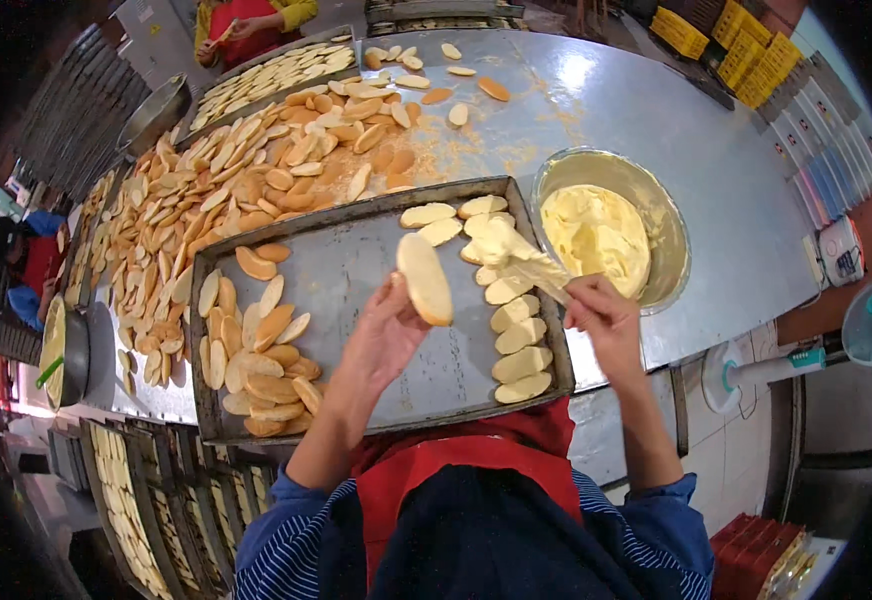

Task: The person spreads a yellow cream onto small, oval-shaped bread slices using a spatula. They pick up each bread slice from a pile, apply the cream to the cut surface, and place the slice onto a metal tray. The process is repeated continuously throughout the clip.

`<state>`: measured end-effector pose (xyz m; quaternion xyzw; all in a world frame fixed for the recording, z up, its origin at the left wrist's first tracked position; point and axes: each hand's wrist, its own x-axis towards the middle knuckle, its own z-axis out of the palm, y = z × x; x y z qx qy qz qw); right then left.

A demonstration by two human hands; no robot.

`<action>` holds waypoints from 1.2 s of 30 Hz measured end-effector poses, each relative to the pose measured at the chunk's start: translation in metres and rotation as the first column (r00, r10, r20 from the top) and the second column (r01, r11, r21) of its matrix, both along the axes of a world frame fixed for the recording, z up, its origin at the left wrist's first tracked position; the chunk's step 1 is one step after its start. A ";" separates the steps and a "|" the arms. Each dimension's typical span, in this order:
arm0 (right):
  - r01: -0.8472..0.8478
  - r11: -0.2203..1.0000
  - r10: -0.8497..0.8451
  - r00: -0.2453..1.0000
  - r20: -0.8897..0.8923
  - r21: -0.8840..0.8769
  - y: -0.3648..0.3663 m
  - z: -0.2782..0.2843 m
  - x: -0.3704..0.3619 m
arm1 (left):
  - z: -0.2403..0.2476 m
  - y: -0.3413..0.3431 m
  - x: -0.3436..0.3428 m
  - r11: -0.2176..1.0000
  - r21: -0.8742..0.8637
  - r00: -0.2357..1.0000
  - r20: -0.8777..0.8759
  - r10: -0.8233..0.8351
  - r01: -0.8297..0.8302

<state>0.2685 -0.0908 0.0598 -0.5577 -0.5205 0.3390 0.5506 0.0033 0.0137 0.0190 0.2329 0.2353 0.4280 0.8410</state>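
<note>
Over the middle of a dark-rimmed baking tray (356, 212), my left hand (386, 338) grips an oval bread slice (424, 277), pale face up. My right hand (604, 315) is closed round a spatula (548, 272) whose blade is thick with pale yellow cream, above the tray's right side. Cream-coated slices (523, 362) line that side in a column, with a few more at the top. Plain bread slices (271, 325) lie heaped in the tray's left part. Just beyond my right hand stands a metal bowl (671, 230) holding yellow cream (596, 232).
A large pile of bread slices (226, 190) covers the metal table (726, 190) at the left. Behind it sits a filled tray (281, 75). Co-workers (241, 25) stand at the far side and far left. A fan (726, 378) is at the right; racked trays (131, 500) are lower left.
</note>
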 end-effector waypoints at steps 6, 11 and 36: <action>0.056 0.900 -0.302 0.795 0.527 0.432 0.006 -0.017 -0.053 | 0.015 -0.006 0.016 0.997 -0.069 0.999 0.018 -0.027 0.028; -0.079 0.883 -0.343 0.566 0.749 0.463 -0.001 -0.004 -0.045 | 0.011 0.000 0.003 0.997 -0.074 0.998 0.063 -0.004 0.008; -0.053 0.824 -0.483 0.455 0.748 0.564 0.029 -0.028 -0.049 | -0.003 -0.012 0.002 0.977 -0.143 0.972 0.196 -0.131 0.161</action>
